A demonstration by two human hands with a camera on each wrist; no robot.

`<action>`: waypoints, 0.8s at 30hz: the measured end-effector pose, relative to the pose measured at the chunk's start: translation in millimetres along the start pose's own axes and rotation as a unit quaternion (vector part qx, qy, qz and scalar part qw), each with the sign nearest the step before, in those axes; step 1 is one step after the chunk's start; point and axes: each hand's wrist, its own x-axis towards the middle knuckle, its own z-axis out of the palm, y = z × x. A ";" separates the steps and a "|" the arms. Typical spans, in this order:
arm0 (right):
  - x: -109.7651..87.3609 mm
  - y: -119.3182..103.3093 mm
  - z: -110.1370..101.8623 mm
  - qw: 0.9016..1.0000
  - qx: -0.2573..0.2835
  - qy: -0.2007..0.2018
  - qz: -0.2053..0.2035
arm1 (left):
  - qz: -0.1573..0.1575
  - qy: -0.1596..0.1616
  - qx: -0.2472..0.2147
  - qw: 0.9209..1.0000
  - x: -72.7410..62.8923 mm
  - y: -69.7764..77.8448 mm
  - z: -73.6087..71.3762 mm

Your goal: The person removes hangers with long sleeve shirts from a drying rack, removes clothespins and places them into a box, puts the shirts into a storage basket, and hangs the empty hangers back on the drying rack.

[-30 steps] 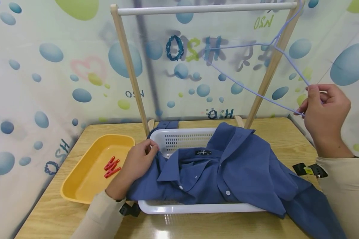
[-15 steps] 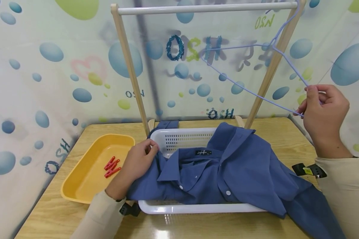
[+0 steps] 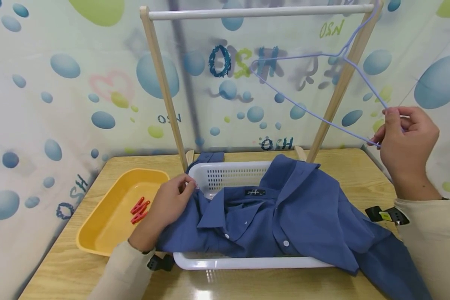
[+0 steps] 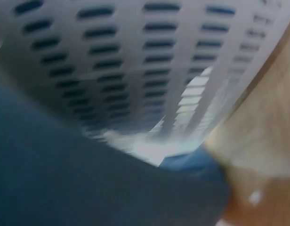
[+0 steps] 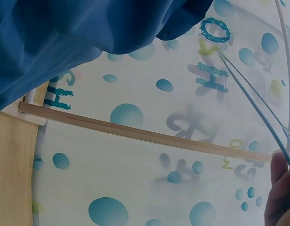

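Note:
In the head view my right hand (image 3: pixel 410 146) grips one corner of a light purple wire clothes hanger (image 3: pixel 301 106), held up at the right in front of the rack. Its hook overlaps the rack's right post. In the right wrist view the hanger (image 5: pixel 253 101) runs up from the fingers at the right edge. A dark blue button-up shirt (image 3: pixel 311 212) lies spread over a white basket (image 3: pixel 240 262), collar and label facing up. My left hand (image 3: pixel 172 200) pinches the shirt near the basket's left rim; its fingertips are partly hidden. Only blue cloth (image 4: pixel 88 183) and the perforated basket wall (image 4: pixel 131 47) show in the left wrist view.
A wooden rack with a white crossbar (image 3: pixel 262 12) stands behind the basket. At left on the wooden table (image 3: pixel 52 266) sits a yellow tray (image 3: pixel 101 227) with red clothespins (image 3: pixel 139 210). A shirt sleeve (image 3: pixel 393 258) hangs over the basket's right side. A patterned curtain (image 3: pixel 127 121) closes the back.
My left hand has shifted slightly left at the shirt. The hanger has tilted a little in my right hand, its far corner drifting slightly left. The shirt body and basket have stayed put.

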 end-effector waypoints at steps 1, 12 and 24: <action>0.3 0.2 0.7 1.000 0.003 0.001 0.002 | -0.004 0.001 0.010 1.000 -0.1 -0.7 -4.1; -0.1 -0.5 7.4 1.000 0.017 -0.011 -0.018 | 0.001 -0.110 0.262 0.959 -10.7 -15.2 -28.1; -14.6 -3.9 -1.1 1.000 0.005 -0.012 -0.027 | 0.072 -0.187 0.215 0.956 -15.2 -32.8 -8.5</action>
